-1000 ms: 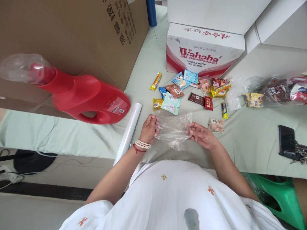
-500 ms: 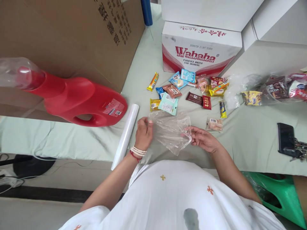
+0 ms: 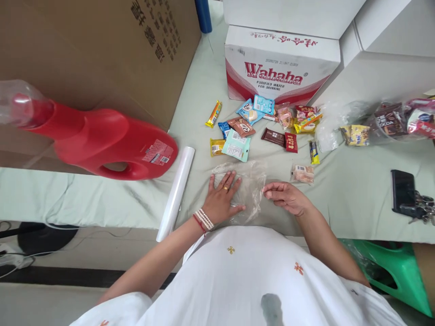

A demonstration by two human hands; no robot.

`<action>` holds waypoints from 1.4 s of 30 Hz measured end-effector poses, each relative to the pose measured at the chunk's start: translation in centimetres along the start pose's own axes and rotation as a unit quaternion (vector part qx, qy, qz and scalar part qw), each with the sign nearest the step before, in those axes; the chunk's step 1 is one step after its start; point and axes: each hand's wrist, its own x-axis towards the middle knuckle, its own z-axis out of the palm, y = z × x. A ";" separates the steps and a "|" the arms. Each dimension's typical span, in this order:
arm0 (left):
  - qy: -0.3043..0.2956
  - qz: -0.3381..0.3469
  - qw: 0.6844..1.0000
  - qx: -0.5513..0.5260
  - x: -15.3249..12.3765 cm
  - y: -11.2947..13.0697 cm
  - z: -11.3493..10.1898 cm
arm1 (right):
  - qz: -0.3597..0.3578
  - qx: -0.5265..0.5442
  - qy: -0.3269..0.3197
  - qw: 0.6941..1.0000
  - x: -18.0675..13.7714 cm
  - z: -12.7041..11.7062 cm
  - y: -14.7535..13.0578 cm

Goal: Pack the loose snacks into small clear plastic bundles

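Note:
A clear plastic bag [image 3: 249, 192] lies spread on the cloth-covered table close to my body. My left hand [image 3: 221, 195] rests flat on its left part, fingers spread. At the bag's right edge my right hand [image 3: 285, 196] pinches the film between thumb and fingers. Just beyond the bag are several wrapped snacks, among them a mint-green packet [image 3: 237, 145], a brown packet [image 3: 241, 127] and a dark brown bar [image 3: 273, 137]. A small pinkish packet [image 3: 302, 174] sits beyond my right hand.
A roll of clear film [image 3: 176, 194] and a big red bottle [image 3: 115, 144] lie on the left, by a cardboard box [image 3: 102, 54]. A Wahaba carton [image 3: 280, 68] stands behind the snacks. On the right are a snack-filled bag [image 3: 387, 124], a phone [image 3: 403, 190] and keys [image 3: 423, 207].
My left hand has let go of the bag's left edge and moved right, flattening onto the bag. The bag now lies flatter on the table. My right hand stays at its right edge.

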 end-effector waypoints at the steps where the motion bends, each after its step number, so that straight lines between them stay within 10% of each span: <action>1: 0.000 -0.003 1.000 0.004 -0.2 -0.1 0.1 | -0.011 -0.009 0.030 0.999 -0.2 -0.1 0.1; 12: 0.017 -0.006 1.000 0.019 -0.3 0.0 0.4 | -0.014 -0.125 0.026 0.992 -0.7 5.0 2.7; 24: 0.036 -0.019 0.999 -0.006 -0.4 -0.1 0.5 | -0.167 -0.265 0.226 0.923 -7.8 -1.8 1.9; 30: 0.035 -0.015 0.999 -0.001 -0.4 0.0 0.6 | -0.148 -0.043 0.124 0.980 -5.8 -0.5 4.7; 39: 0.010 -0.040 0.999 0.019 -0.4 -0.8 0.1 | -0.020 -0.248 0.045 0.967 -9.7 -2.6 1.6; 42: 0.003 -0.038 0.999 0.021 -0.4 -0.8 0.0 | -0.021 -0.296 0.109 0.949 -10.3 -4.1 0.5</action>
